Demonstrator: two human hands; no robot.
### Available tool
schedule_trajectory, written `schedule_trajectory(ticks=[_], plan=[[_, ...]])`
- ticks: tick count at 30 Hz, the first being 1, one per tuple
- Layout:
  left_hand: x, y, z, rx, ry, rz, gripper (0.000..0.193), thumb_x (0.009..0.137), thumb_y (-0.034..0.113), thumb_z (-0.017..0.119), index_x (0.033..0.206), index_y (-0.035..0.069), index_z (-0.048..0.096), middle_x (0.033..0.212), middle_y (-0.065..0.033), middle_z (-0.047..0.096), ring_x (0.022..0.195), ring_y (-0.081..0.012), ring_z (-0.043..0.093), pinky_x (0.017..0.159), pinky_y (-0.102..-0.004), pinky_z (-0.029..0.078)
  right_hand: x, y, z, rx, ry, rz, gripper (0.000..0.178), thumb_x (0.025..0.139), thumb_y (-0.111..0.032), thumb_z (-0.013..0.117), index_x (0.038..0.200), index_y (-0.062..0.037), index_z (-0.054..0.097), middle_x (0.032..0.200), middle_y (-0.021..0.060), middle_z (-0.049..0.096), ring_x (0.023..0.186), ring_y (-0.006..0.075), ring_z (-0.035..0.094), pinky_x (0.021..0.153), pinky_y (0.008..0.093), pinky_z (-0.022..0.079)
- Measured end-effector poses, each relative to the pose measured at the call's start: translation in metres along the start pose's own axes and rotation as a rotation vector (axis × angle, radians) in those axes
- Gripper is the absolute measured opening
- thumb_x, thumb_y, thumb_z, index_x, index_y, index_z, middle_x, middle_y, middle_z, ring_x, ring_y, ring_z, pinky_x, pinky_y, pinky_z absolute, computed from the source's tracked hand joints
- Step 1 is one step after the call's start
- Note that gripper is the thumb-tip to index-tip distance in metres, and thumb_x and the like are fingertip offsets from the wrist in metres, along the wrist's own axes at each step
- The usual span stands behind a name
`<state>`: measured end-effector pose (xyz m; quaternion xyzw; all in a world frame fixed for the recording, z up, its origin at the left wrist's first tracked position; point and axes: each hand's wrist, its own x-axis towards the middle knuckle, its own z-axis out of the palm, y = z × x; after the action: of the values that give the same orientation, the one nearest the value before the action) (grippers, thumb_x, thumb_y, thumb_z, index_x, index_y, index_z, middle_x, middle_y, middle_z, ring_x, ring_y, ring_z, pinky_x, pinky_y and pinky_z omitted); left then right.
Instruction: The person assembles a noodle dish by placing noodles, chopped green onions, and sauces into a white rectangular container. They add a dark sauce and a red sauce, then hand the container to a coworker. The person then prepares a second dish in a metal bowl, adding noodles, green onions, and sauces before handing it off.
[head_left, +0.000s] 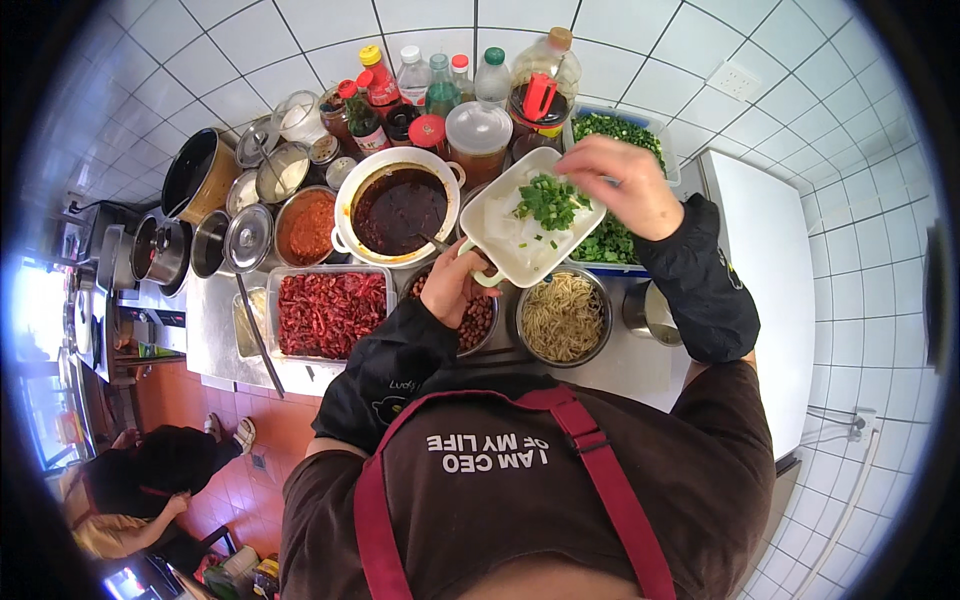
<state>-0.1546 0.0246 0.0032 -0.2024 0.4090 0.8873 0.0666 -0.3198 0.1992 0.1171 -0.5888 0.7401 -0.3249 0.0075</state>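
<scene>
My left hand point(452, 290) grips a white rectangular dish point(508, 262) by a small handle at its near left corner. Pale, translucent pieces lie inside it, topped with a clump of chopped green herbs point(550, 202). Over the dish's far right corner hovers my right hand point(628, 182), its fingers drawn together and pointing left; what they hold, if anything, is hidden. Just beyond that hand are chopped green onions point(622, 138) in a tub, and leafy herbs point(608, 243) lie below the right wrist. A white pot of dark red sauce point(400, 212) stands left of the dish.
Around the dish stand a tub of dried red chilies point(332, 312), a bowl of peanuts point(478, 325), a bowl of pale shreds point(563, 318) and a bowl of red paste point(307, 228). Several bottles point(440, 85) line the tiled wall. Another person point(170, 480) is at lower left.
</scene>
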Motion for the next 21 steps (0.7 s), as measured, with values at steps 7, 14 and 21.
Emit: schedule_trajectory(ticks=[7,14,21], plan=[[-0.004,0.001,-0.006,0.06,0.021,-0.022,0.044,0.074,0.006,0.047,0.118,0.006,0.045,0.094,-0.0028,0.053,0.084,-0.0134,0.054,0.06,-0.0277,0.05,-0.007,0.089,0.012,-0.129,0.154,0.27,0.011,0.075,-0.007,0.058,0.086,-0.0048,0.062,0.082,0.0115,0.061,0.073,0.029,0.059,0.065,0.035,0.048],[-0.012,0.006,-0.011,0.041,0.052,0.021,0.044,0.074,0.005,0.047,0.118,0.002,0.046,0.094,-0.0055,0.056,0.076,-0.0129,0.057,0.058,-0.0272,0.052,-0.041,0.281,0.083,-0.378,-0.264,0.792,0.018,0.066,-0.016,0.065,0.083,-0.0102,0.067,0.077,0.013,0.064,0.075,0.0286,0.062,0.069,0.0388,0.049],[-0.009,0.009,-0.015,-0.008,0.061,0.031,0.048,0.075,0.004,0.046,0.123,0.001,0.041,0.095,-0.0057,0.056,0.078,-0.0139,0.057,0.058,-0.0277,0.051,-0.039,0.31,0.098,-0.339,-0.222,0.98,0.016,0.065,-0.015,0.065,0.079,-0.0124,0.071,0.078,0.0113,0.066,0.076,0.0261,0.064,0.074,0.0357,0.05]])
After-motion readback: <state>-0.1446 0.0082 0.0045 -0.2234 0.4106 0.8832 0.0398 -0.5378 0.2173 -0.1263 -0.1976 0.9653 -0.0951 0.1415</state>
